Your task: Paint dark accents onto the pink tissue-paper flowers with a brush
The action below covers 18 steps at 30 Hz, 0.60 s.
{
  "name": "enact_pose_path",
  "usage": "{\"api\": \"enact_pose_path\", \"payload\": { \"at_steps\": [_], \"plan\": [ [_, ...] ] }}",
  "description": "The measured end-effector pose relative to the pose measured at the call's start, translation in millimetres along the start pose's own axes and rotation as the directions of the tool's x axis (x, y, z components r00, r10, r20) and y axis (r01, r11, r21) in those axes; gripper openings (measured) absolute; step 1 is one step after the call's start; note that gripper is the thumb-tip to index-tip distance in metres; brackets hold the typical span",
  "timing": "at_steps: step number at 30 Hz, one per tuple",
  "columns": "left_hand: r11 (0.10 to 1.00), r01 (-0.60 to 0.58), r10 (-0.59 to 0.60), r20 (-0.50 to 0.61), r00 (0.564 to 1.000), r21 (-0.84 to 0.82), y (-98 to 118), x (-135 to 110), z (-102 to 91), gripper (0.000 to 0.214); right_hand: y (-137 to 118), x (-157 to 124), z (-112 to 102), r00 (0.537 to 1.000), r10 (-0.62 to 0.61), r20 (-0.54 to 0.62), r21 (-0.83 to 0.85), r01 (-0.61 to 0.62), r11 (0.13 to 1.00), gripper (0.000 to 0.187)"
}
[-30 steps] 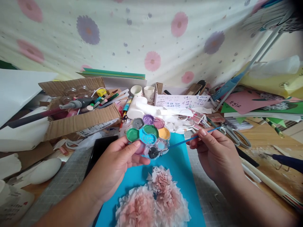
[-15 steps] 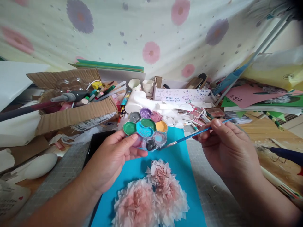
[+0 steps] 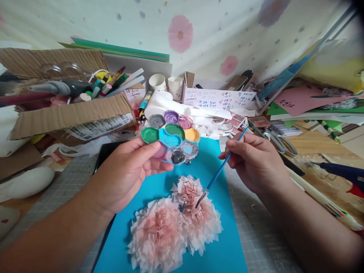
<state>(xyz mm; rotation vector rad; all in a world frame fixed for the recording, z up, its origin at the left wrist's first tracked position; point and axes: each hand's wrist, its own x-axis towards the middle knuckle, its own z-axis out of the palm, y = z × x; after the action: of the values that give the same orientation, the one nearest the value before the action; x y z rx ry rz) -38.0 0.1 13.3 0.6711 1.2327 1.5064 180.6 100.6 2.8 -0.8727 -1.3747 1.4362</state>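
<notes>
Three tissue flowers point(image 3: 158, 236) are lying on the blue sheet point(image 3: 229, 227); the left grip point(image 3: 127, 175) is pinching the paint palette point(image 3: 183, 145) above it, the right grip point(image 3: 256, 165) is clamping the brush point(image 3: 220, 169), its tip overlapping them, contact unclear; tilting could be spilling paint point(image 3: 170, 138), heavy pressing could be tearing them.

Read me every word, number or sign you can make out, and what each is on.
"14 224 4:00": handwritten on the white box front.
"15 224 7:00", seemingly: same front, line below; its other writing is too small to read surely.
Red heart: white item, lower left.
Too small or blurred: barcode label on the cardboard box, pink paper, stacked paper cups.
</notes>
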Motion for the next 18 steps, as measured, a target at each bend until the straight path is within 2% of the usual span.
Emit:
{"api": "enact_pose_path", "payload": {
  "at_steps": [6, 18],
  "plan": [
    [1.0, 0.0, 0.0, 0.015, 1.0, 0.015, -1.3, 0.0, -1.2, 0.006, 2.2, -2.4, -0.2, 1.0, 0.02, 0.014, -0.045, -0.019, 0.999, 0.022],
    [1.0, 0.002, -0.003, 0.015, 1.0, 0.024, -3.4, 1.1, -3.6, 0.006, -0.1, -3.8, -3.0, 0.998, -0.049, 0.035, -0.106, 0.053, 0.993, 0.026]
  ]
}}
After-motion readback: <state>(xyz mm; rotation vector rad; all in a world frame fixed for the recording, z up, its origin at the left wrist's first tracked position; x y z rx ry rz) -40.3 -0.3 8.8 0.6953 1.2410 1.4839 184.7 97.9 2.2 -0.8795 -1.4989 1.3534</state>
